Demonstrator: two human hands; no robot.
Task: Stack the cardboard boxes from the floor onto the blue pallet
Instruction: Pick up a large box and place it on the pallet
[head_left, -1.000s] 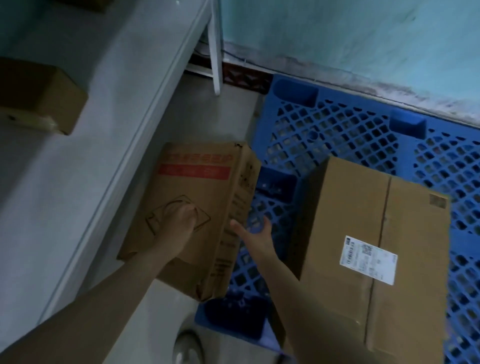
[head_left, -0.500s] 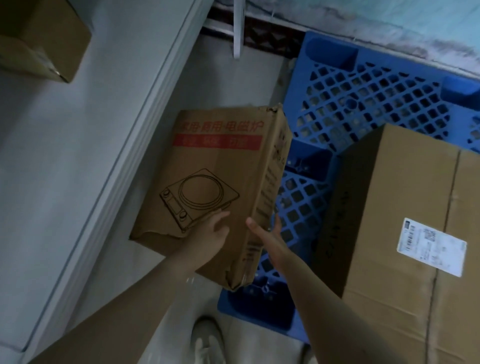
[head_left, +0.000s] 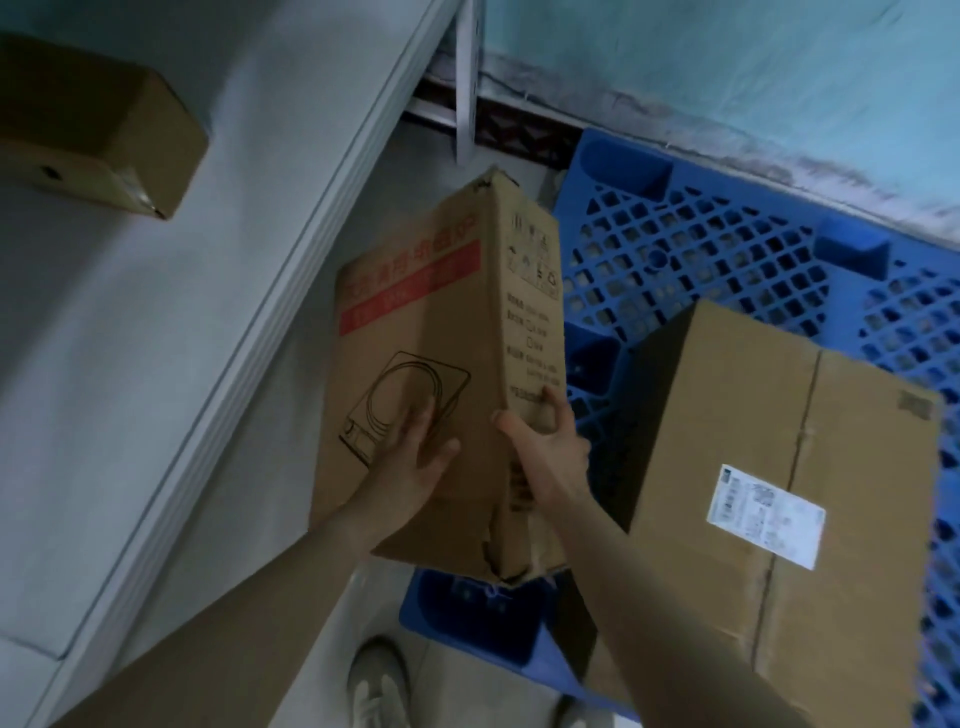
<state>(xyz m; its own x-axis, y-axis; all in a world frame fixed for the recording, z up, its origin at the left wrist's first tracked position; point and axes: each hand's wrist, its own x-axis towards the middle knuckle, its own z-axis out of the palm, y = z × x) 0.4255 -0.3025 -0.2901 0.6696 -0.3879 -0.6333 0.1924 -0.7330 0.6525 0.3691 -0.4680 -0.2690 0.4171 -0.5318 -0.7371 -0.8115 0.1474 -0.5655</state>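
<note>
A printed cardboard box (head_left: 441, 332) with a red stripe and a line drawing of a cooker is lifted and tilted between floor and pallet. My left hand (head_left: 410, 462) presses flat with straight fingers on its broad printed face. My right hand (head_left: 545, 441) grips its narrow side, fingers curled round the edge. The box's bottom corner is torn. The blue pallet (head_left: 701, 260) lies to the right against the wall. A larger plain cardboard box (head_left: 779, 467) with a white label rests on it.
A pale shelf (head_left: 156, 312) runs along the left, with a small cardboard box (head_left: 98, 124) on it. A white metal leg (head_left: 465, 78) stands at the back. My shoe (head_left: 379, 686) is on the grey floor below. The turquoise wall (head_left: 727, 62) bounds the pallet.
The printed box has risen from the floor and turned more upright, toward the pallet. My right hand moved from open beside it to gripping its narrow side.
</note>
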